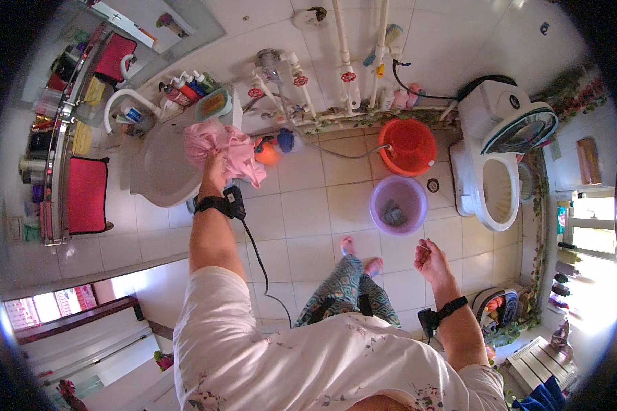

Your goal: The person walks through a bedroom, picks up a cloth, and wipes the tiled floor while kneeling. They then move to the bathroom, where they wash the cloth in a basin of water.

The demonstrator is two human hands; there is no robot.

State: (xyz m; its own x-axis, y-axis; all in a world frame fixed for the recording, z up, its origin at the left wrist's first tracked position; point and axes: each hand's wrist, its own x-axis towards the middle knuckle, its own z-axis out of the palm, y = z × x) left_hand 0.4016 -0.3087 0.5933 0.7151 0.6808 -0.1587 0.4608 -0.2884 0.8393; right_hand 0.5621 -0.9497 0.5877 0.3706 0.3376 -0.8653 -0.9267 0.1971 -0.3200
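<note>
My left hand [217, 163] reaches out to a bunched pink cloth [235, 149] at the right edge of the white washbasin [157, 177]; the cloth covers part of the fingers, and its hanging end drops past the rim. My right hand [432, 261] is held low at the right with curled fingers and a small thin pale item at the fingertips, too small to name. Just beyond it on the tiled floor stands a purple plastic basin [423, 205] with a dark grey bundle [392, 213] inside. A red plastic tub [407, 146] stands behind the basin.
A toilet [498, 195] with its lid raised stands at the right. Pipes with red valve wheels [348, 77] run along the wall, and a grey hose [339, 156] leads to the red tub. Pump bottles [185, 87] and a green soap box [213, 104] stand behind the washbasin. An orange object [268, 153] is beside the cloth.
</note>
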